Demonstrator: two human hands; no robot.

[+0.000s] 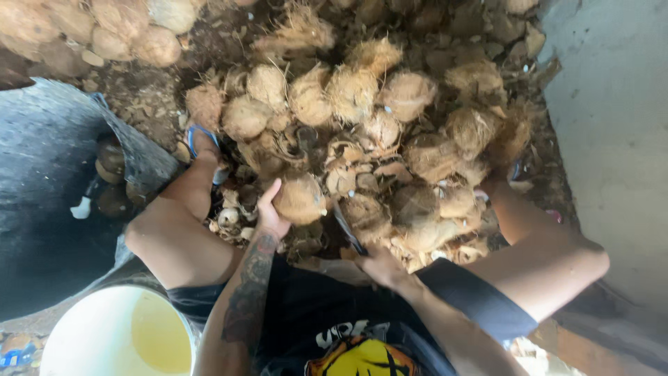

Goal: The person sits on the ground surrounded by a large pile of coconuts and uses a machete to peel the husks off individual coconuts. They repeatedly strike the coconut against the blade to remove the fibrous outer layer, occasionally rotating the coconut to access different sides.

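Coconut (pixel 299 198) sits at the centre of the view, cupped in the left hand (pixel 270 212), whose grip wraps its left side with the thumb up along the husk. It rests at the near edge of a heap of husked coconuts (pixel 362 118) that fills the ground from ten o'clock round to two o'clock. The right hand (pixel 379 266) lies just below centre at about five o'clock, clenched around the handle of a dark blade (pixel 346 230) that points up toward the held coconut and stops just short of it.

Open room is scarce. The person's bare knees flank the work — the left knee (pixel 163 240) at nine o'clock, the right knee (pixel 557 261) at three o'clock — so the hands have only the narrow gap between them. A foot in a blue sandal (pixel 202 143) is planted at ten o'clock against the heap's edge. Loose husk scraps (pixel 431 244) lie piled between the blade and the right knee, touching the lower coconuts.

A pale wall (pixel 612 125) closes off the whole right side, from one to four o'clock. At the far left a dark tub (pixel 42 202) takes up the span from eight to ten o'clock, with a few dark shells (pixel 110 163) inside near its rim. A white bucket (pixel 83 334) holding yellowish liquid stands at seven o'clock, just beside the left thigh. More rounded shells (pixel 125 28) are stacked at eleven o'clock, well apart from the hands.
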